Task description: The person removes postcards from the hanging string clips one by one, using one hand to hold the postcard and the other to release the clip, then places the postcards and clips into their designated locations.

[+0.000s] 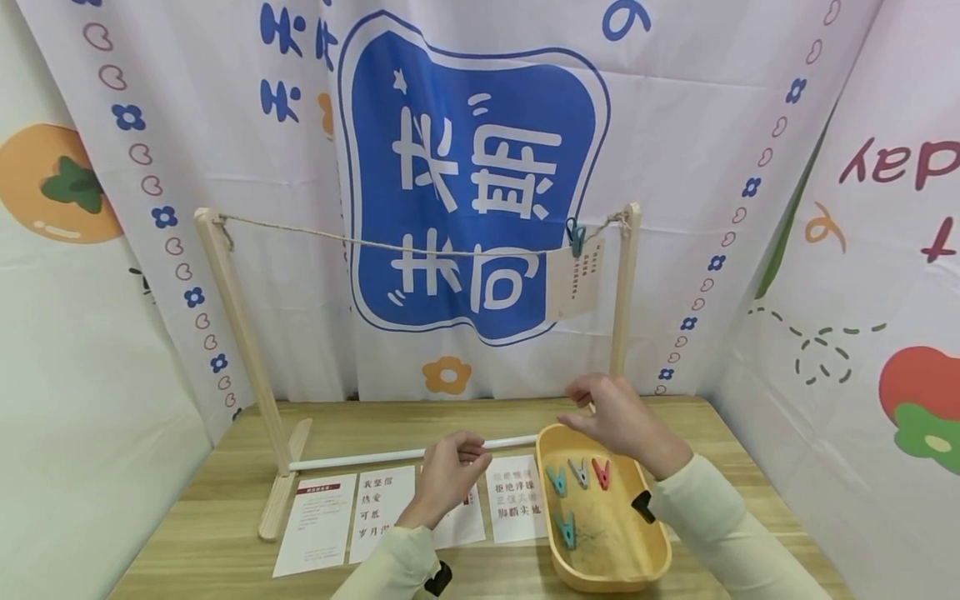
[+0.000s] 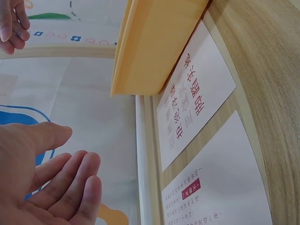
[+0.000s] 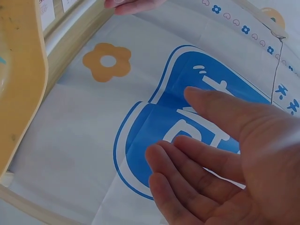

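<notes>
My left hand hovers over the printed cards, its fingers loosely bent and holding nothing. In the left wrist view that hand shows its palm, thumb apart from the fingers. Above the far end of a yellow tray is my right hand, likewise relaxed with nothing in it. Several clothespins, among them a red clothespin and a grey clothespin, lie in the tray. A dark teal clothespin clips a card to the twine near its right end.
Wooden posts hold the twine at both sides, joined low by a white rod. Several cards, including a leftmost card, lie in a row on the wooden table. A printed curtain hangs behind.
</notes>
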`<state>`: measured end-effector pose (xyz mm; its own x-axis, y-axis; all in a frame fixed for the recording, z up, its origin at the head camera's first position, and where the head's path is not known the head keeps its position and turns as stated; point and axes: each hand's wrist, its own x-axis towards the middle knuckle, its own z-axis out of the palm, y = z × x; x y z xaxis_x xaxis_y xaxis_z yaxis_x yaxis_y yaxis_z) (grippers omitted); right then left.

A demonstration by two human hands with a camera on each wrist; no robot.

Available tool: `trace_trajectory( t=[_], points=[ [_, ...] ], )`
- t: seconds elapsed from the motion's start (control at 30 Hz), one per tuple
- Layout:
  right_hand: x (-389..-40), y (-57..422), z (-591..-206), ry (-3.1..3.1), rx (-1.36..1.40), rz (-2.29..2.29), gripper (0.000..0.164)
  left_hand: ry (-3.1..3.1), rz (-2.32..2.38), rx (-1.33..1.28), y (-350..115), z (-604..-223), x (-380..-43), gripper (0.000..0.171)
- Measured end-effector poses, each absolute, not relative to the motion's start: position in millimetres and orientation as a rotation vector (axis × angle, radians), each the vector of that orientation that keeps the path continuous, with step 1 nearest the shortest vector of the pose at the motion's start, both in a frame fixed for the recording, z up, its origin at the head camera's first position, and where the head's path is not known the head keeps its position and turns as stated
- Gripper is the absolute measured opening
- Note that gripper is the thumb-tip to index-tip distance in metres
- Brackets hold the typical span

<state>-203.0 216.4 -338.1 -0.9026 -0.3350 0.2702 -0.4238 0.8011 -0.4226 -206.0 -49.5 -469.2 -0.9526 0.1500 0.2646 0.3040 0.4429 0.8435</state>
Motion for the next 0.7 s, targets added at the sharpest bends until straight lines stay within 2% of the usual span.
trace_trajectory(
  t=[0.7],
  points=[
    [-202.9, 224.1, -324.1, -2.688, 0.658, 0.646, 0.034, -2.497, -1.709, -0.376, -34.9, -459.2, -219.9, 0.025]
  ],
)
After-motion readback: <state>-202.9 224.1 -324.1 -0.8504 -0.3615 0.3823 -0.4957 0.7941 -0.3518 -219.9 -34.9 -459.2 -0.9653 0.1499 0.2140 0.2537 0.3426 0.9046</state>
